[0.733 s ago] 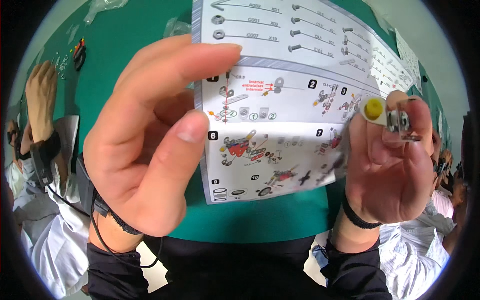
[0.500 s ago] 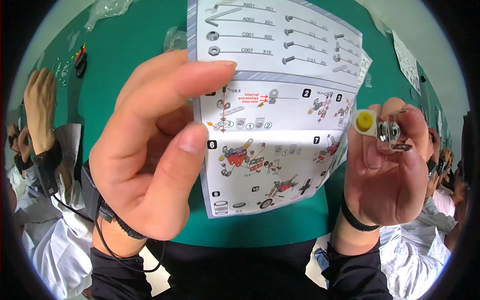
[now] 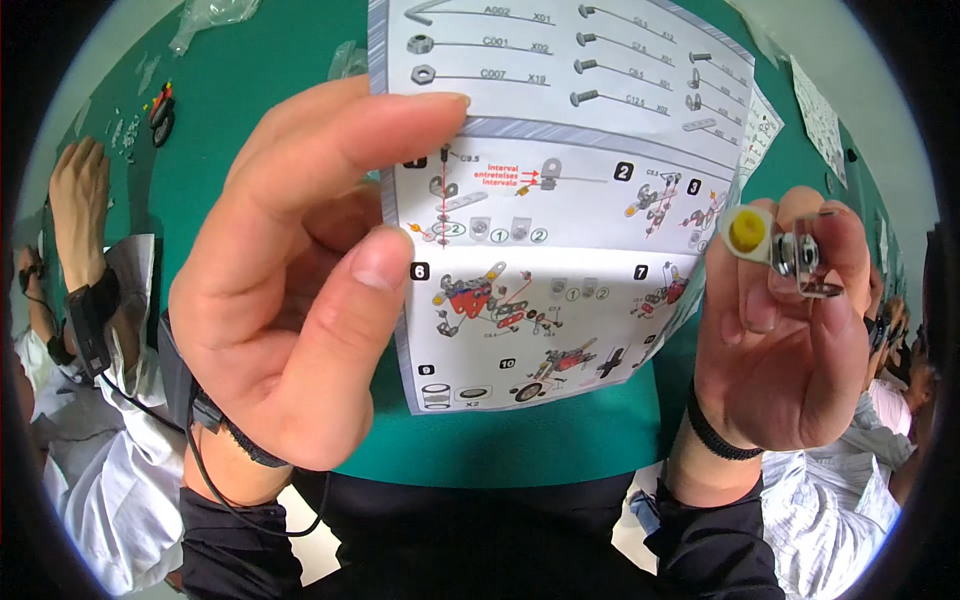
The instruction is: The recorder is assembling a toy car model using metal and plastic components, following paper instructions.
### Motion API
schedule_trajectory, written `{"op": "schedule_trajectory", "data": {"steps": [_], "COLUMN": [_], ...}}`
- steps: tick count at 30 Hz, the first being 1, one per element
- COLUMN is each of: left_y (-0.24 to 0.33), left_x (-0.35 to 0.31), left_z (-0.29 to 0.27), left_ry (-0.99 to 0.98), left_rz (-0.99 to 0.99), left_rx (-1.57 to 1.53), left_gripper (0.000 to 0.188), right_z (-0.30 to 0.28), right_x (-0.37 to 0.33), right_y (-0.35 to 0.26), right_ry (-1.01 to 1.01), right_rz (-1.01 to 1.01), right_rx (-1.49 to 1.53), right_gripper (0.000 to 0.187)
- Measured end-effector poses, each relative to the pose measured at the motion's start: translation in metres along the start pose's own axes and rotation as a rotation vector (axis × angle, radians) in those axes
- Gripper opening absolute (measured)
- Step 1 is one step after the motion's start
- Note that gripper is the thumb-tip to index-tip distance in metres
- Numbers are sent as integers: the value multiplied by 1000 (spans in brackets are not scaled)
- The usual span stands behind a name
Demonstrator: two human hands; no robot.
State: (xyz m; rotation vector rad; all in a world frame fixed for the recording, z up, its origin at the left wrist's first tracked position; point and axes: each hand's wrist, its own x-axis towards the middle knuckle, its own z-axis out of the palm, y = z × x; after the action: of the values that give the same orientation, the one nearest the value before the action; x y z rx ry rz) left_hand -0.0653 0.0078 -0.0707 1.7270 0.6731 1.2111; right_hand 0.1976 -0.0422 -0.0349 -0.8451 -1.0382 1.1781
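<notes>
My left hand (image 3: 290,330) grips a folded paper instruction sheet (image 3: 560,245) by its left edge, forefinger and thumb closed on it. The sheet stands upright facing me, printed with pictures of fasteners and numbered assembly drawings. On the right, my right hand (image 3: 785,370) is turned palm toward me with curled fingers. In its fingers is a small shiny metal bracket assembly (image 3: 807,262), joined to a pale tab with a yellow round plug (image 3: 747,231). The sheet's right edge lies close to this assembly. Part of my left fingers is hidden behind the paper.
Beyond my hands is a green table (image 3: 300,70) bearing a clear plastic bag (image 3: 212,20) and another printed sheet (image 3: 818,125). At the left lie a black-and-orange part (image 3: 161,115) and small loose pieces (image 3: 125,135), near another person's hand (image 3: 80,200). More people sit along the right.
The sheet has risen a little and its right side has spread rightward. My left hand has shifted slightly up and left. My right hand with the bracket assembly has moved slightly right.
</notes>
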Motion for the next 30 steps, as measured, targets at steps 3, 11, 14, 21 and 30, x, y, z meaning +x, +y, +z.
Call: {"op": "schedule_trajectory", "data": {"steps": [3, 11, 14, 21, 30], "left_y": [2, 5, 8, 10, 11], "left_x": [1, 9, 10, 14, 3], "left_z": [0, 0, 0, 6, -6], "left_ry": [-6, -7, -11, 1, 0], "left_rz": [-22, 15, 5, -5, -65], "left_rx": [15, -36, -30, -54, 8], "left_gripper": [46, 43, 43, 43, 44], "right_z": [0, 0, 0, -3, 6], "right_x": [1, 12, 12, 13, 10], "right_y": [-3, -2, -4, -6, 2], "right_ry": [1, -86, -90, -83, -103], "right_rz": [-9, -74, -70, -101, -86], "right_rx": [-4, 10, 7, 6, 2], "right_gripper": [47, 41, 40, 40, 39]}}
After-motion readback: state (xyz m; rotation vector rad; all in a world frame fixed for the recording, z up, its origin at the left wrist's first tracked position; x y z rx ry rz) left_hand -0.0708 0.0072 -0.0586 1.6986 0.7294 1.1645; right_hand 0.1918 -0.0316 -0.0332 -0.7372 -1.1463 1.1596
